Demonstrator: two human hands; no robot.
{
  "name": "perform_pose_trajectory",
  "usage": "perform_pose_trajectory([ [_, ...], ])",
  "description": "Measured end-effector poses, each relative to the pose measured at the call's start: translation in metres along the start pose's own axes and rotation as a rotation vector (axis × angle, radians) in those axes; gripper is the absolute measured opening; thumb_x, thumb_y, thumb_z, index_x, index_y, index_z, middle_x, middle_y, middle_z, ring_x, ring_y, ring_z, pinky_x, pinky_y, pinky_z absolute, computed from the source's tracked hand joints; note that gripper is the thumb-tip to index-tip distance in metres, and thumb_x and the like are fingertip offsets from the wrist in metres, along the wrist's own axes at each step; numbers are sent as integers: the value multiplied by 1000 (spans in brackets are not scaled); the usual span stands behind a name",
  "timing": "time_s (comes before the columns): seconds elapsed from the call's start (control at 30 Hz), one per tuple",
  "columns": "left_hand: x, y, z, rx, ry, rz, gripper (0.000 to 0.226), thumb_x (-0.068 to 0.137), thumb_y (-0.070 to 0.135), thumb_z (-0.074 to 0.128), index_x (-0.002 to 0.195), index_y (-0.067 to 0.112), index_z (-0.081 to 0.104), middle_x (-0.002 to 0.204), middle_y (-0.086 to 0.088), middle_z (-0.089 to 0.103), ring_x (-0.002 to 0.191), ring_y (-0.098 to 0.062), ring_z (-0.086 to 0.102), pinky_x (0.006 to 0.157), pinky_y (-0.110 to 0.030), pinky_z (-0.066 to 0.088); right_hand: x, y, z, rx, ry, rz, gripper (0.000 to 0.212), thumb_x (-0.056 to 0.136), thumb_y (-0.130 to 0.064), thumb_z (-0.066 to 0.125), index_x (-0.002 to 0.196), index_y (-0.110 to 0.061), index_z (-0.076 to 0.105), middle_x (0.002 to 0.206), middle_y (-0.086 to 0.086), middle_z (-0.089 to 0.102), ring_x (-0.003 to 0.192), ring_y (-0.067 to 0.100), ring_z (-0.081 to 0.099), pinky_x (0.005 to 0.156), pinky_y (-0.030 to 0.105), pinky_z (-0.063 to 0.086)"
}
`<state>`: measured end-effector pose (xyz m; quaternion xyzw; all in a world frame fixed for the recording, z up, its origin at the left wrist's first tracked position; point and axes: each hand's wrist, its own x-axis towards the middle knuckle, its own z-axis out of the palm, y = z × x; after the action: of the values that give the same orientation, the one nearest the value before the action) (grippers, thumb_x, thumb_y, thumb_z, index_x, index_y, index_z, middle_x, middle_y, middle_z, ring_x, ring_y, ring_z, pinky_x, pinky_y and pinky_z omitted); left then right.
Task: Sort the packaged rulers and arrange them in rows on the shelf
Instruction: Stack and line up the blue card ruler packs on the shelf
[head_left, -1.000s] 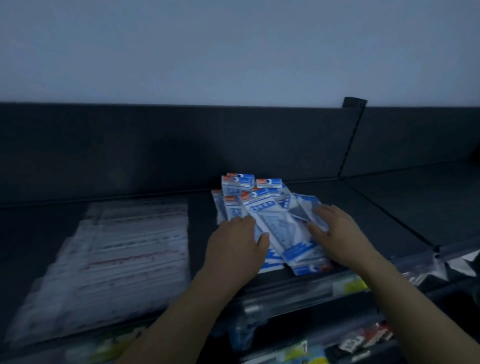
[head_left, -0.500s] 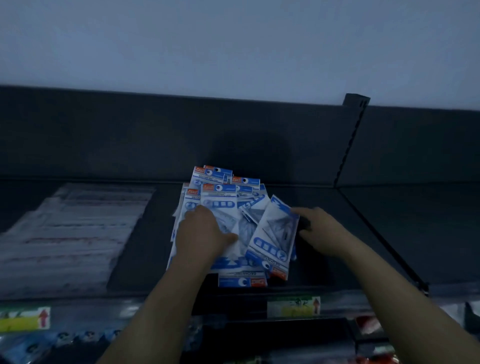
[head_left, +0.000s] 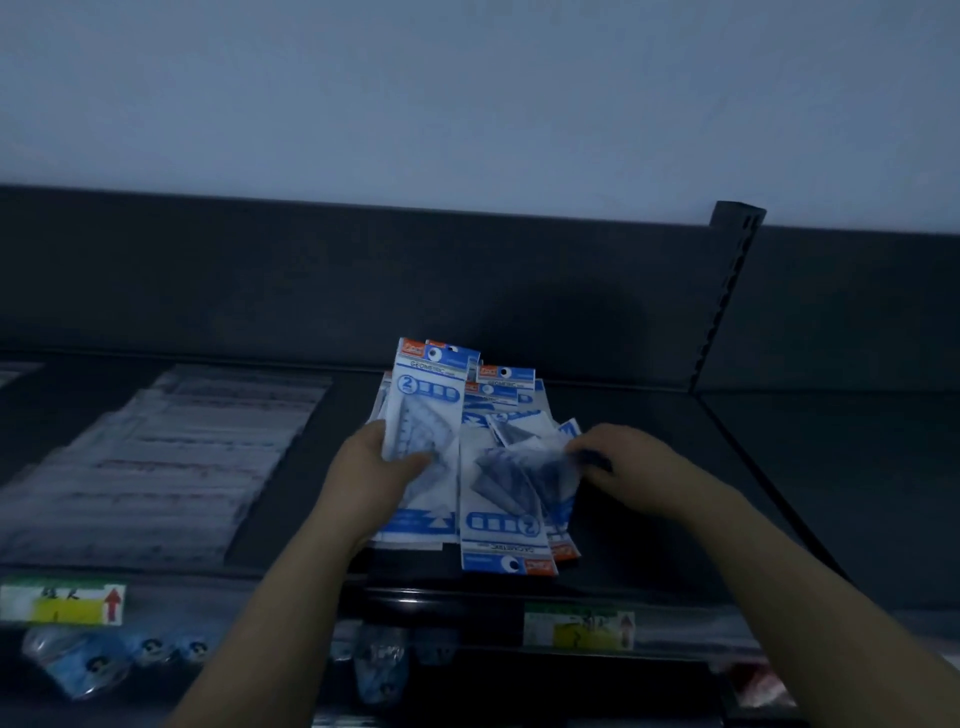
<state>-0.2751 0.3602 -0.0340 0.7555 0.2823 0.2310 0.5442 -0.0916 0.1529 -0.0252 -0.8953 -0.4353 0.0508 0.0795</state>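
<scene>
Kid: Packs, where are they?
Helper: In the head view, blue ruler packs (head_left: 511, 410) lie piled on the shelf (head_left: 779, 457). Left hand (head_left: 371, 473) grips the top pack (head_left: 426, 410) at the pile's left, long way pointing back. Right hand (head_left: 628, 467) pinches a flipped pack (head_left: 504, 519) at the pile's right.
Kid: How many?
Helper: Six tops show; more hide. Clear packs (head_left: 171, 452) lie in one row left of the pile.

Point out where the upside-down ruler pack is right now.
Head view, centre: the upside-down ruler pack fronts the blue pile by the shelf edge, between the left hand and right hand.
</scene>
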Motion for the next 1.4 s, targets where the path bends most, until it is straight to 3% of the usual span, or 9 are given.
perform_pose_trajectory([
  [0.17, -10, 8, -2, -177, 192, 47, 16, 96, 12, 52, 107, 23, 57, 96, 5, 65, 88, -14, 64, 66, -26, 48, -10, 1, 6, 198, 320, 110, 26, 99, -28, 42, 91, -9, 58, 96, 10, 59, 82, 22, 56, 72, 36, 49],
  [0.3, -15, 26, 13, -329, 133, 55, 24, 98, 5, 44, 113, 19, 57, 104, -5, 69, 94, -24, 68, 79, -43, 57, -20, -42, -1, 381, 470, -34, 27, 101, -22, 37, 121, -20, 55, 101, 4, 52, 87, 18, 53, 73, 31, 45],
  [0.63, -23, 22, 37, -269, -134, -52, 31, 97, 38, 51, 125, 26, 44, 120, -2, 61, 102, -16, 63, 85, -43, 57, -8, -114, 21, 953, 159, -83, 33, 103, -24, 34, 128, -15, 52, 126, -5, 51, 109, 11, 54, 94, 29, 48],
  [0.73, -12, 15, 23, -171, -40, -43, 55, 91, 31, 57, 141, 20, 36, 138, -7, 51, 121, -25, 54, 99, -50, 47, -1, -96, 23, 836, 296, 17, 28, 98, -12, 44, 120, -14, 61, 124, -8, 52, 107, 6, 51, 91, 21, 44],
  [0.8, -3, 15, 10, -157, 8, -51, 50, 96, 21, 52, 143, 16, 35, 135, -8, 51, 117, -24, 54, 98, -44, 47, 3, -77, 24, 671, 378, 214, 25, 91, -36, 57, 111, -21, 60, 113, -3, 53, 109, 15, 53, 87, 26, 43],
  [0.97, 10, 7, -8, -136, -41, -83, 49, 98, 19, 48, 145, 16, 32, 138, -7, 48, 120, -25, 50, 104, -46, 42, 6, -66, 23, 465, 101, 478, 88, 74, -54, 72, 143, -15, 34, 142, 7, 41, 128, 30, 42, 100, 41, 42],
  [1.13, 9, -3, -8, -143, -138, -66, 43, 99, 11, 46, 141, 20, 39, 121, 1, 55, 101, -14, 55, 87, -28, 43, 6, -60, 14, 552, 173, 519, 24, 85, -26, 63, 98, -5, 62, 90, 12, 62, 78, 22, 60, 67, 34, 49],
  [1.2, 10, -3, -9, -186, -125, -51, 39, 99, 11, 46, 136, 22, 43, 111, 5, 58, 95, -12, 56, 74, -26, 45, 4, -59, 11, 598, 355, 528, 26, 92, -21, 50, 73, -5, 55, 72, 10, 59, 63, 20, 54, 56, 29, 41],
  [1.4, 5, -1, -7, -252, -188, -28, 37, 97, 11, 48, 124, 36, 49, 108, 8, 64, 94, -11, 64, 73, -24, 52, 8, -111, -6, 822, 563, 288, 22, 99, -19, 37, 102, -15, 58, 94, -1, 64, 82, 15, 62, 70, 34, 51],
])
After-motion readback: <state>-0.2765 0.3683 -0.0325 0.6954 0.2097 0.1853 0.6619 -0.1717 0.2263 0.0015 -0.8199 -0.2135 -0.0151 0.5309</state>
